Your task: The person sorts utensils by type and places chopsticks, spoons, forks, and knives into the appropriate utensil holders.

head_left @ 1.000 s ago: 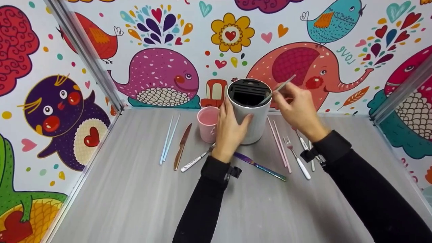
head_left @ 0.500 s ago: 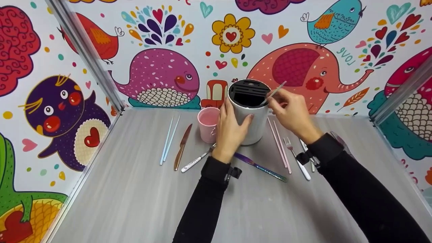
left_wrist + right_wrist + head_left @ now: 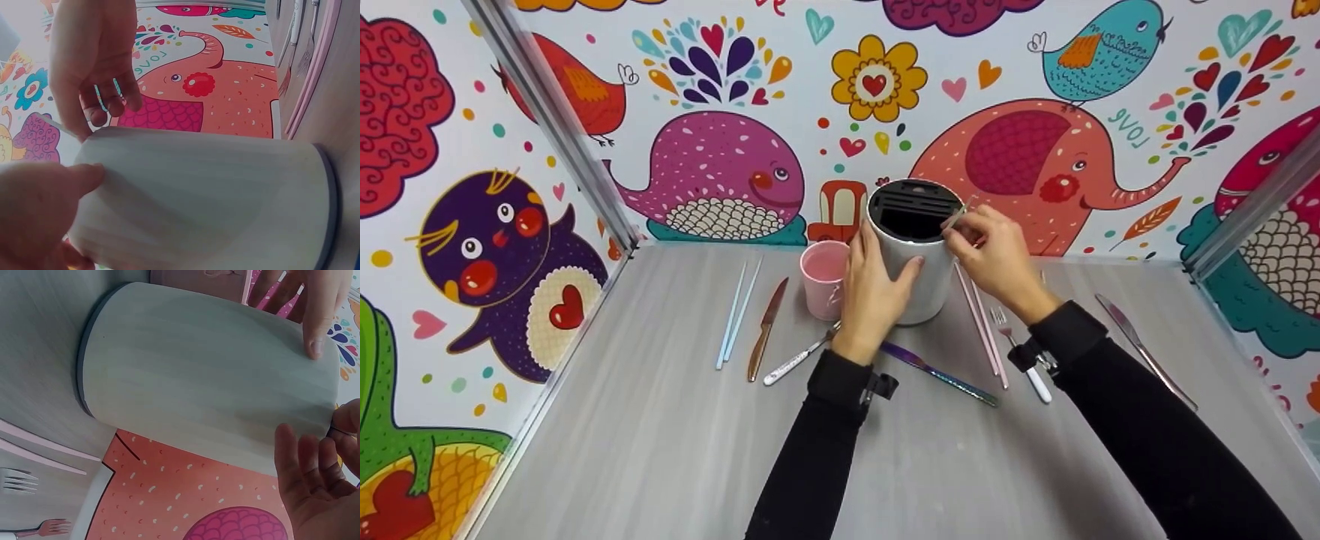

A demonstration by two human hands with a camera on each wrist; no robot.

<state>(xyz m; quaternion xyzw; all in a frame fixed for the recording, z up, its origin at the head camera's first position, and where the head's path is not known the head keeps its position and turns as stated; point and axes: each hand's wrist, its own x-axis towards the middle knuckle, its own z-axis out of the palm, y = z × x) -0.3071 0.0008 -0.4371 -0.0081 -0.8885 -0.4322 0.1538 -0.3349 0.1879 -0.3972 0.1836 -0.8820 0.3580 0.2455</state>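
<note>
My left hand (image 3: 876,292) grips a white cylindrical utensil holder (image 3: 934,285) from its left side, thumb across the front near the top. The holder stands upright, with a black slotted insert (image 3: 911,206) inside its mouth. At the right of the rim, my right hand (image 3: 994,251) pinches a thin pale grey-green chopstick (image 3: 970,204). Only a short upper end shows above the fingers; the lower part is hidden in the holder. In the left wrist view the chopstick (image 3: 55,125) sticks out past the holder's top edge.
A pink cup (image 3: 819,285) stands left of the holder. Around lie blue chopsticks (image 3: 730,326), a copper knife (image 3: 766,330), a white-handled utensil (image 3: 791,365), an iridescent knife (image 3: 941,373), pink chopsticks (image 3: 984,330), a white-handled fork (image 3: 1039,384) and a silver knife (image 3: 1144,351). Patterned walls enclose the table.
My right hand has moved left and down to the rim, and the chopstick has sunk deeper into the holder. The silver knife at the right has come into view. My left hand stays put.
</note>
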